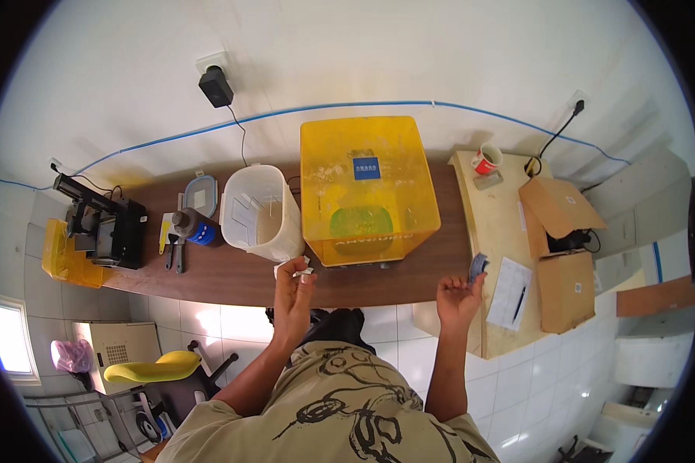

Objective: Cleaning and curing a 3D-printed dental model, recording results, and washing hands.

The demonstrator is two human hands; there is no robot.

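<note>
My left hand (292, 297) is raised in front of the white bin, its fingers closed on a small crumpled piece of white tissue or paper (283, 271). To the right, my right hand (459, 299) pinches a small dark blue-grey piece (479, 265) between thumb and fingers, beside the edge of the pale table; its kind is too small to make out. Between and beyond my hands stands a yellow see-through box-shaped cover (363, 197) with a green shape inside. The open white plastic bin (238, 179) next to it holds thin wire-like pieces.
On the brown table (208, 292) at left are a dark bottle (195, 226), a lidded container (201, 195), scrapers (175, 255) and a black machine (116, 231). The pale table at right bears a cup (486, 159), paper with a pen (510, 293) and an open carton (567, 289).
</note>
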